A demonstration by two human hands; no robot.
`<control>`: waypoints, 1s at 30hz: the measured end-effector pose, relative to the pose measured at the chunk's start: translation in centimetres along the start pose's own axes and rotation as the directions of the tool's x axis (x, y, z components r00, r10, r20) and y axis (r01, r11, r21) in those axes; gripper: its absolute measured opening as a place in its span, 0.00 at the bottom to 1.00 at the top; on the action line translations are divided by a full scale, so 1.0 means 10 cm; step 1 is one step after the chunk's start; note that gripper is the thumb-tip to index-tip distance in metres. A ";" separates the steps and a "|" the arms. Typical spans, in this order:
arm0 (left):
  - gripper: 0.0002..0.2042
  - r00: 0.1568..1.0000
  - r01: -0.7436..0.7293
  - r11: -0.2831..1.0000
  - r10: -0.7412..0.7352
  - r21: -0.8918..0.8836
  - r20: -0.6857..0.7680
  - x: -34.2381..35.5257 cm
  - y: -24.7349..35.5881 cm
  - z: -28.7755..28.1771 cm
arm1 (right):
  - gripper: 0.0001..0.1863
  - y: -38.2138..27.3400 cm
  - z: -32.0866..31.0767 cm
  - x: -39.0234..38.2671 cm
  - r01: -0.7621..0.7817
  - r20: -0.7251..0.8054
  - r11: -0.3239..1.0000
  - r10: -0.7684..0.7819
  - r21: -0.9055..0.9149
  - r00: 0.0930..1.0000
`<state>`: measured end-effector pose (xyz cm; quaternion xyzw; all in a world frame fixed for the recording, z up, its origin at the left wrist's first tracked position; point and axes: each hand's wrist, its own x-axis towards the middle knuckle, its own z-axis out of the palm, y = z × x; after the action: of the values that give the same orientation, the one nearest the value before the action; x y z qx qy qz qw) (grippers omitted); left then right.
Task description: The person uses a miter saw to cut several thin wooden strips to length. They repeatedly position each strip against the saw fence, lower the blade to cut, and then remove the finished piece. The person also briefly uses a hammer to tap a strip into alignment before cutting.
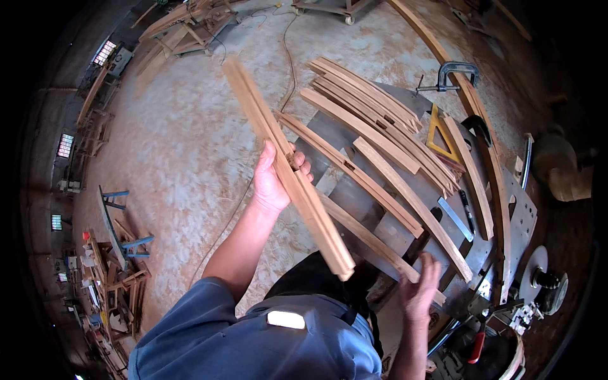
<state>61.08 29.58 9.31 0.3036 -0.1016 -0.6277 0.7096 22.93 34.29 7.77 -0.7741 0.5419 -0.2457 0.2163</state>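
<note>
My left hand (277,177) grips a long moulded wooden piece (248,101) with a notch near its middle, held diagonally above a metal table (335,177). My right hand (420,285) is at the table's near edge, fingers loosely apart and slightly bent, beside a plain curved strip (361,234); whether it touches that strip I cannot tell. Behind the held piece lie a notched strip (386,206), another curved strip (430,225) and a stack of several curved strips (373,107). A yellow triangle square (434,142), a steel rule (455,218) and a black marker (467,212) lie among them.
C-clamps (457,69) sit on a long curved timber (468,95) along the right. A grinding disc (532,278) and a red-handled tool (477,345) are at the lower right. Blue trestles (117,196), scrap wood (126,291) and a cable (288,63) are on the dusty floor (177,158).
</note>
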 end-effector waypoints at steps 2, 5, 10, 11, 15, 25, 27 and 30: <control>0.29 0.995 0.048 0.993 -0.038 0.107 -0.093 0.00 0.14 -0.03 | 0.33 0.25 -0.06 0.16 -0.073 -0.062 0.979 0.062 -0.192 0.996; 0.29 0.985 0.168 0.962 -0.155 0.213 -0.076 -0.04 0.35 -0.10 | 0.34 0.51 -0.12 0.36 -0.116 -0.076 0.937 0.096 -0.330 0.992; 0.26 0.961 0.265 0.835 -0.188 0.483 -0.202 -0.11 0.45 -0.11 | 0.32 0.75 -0.11 0.46 -0.147 0.045 0.911 0.178 -0.385 0.983; 0.25 0.957 0.265 0.786 -0.145 0.559 -0.250 -0.13 0.49 -0.03 | 0.29 0.74 -0.11 0.52 -0.164 0.065 0.900 0.207 -0.403 0.976; 0.20 0.970 0.231 0.553 -0.062 0.801 -0.237 -0.19 0.59 -0.17 | 0.26 0.90 -0.03 0.56 -0.153 0.085 0.900 0.204 -0.409 0.975; 0.16 0.982 0.185 0.284 -0.080 0.941 -0.169 -0.21 0.52 -0.26 | 0.24 0.93 -0.04 0.64 -0.136 0.119 0.908 0.198 -0.397 0.973; 0.15 0.985 0.172 0.306 -0.084 0.936 -0.154 -0.21 0.47 -0.30 | 0.22 1.00 0.00 0.65 -0.154 0.139 0.905 0.224 -0.396 0.965; 0.14 0.986 0.163 0.297 -0.082 0.941 -0.146 -0.20 0.44 -0.35 | 0.18 0.97 -0.01 0.67 -0.148 0.112 0.920 0.201 -0.363 0.973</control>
<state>66.20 32.68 9.41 0.6910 -0.4030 -0.4888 0.3481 17.74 24.83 3.05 -0.7648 0.6265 -0.0670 0.1347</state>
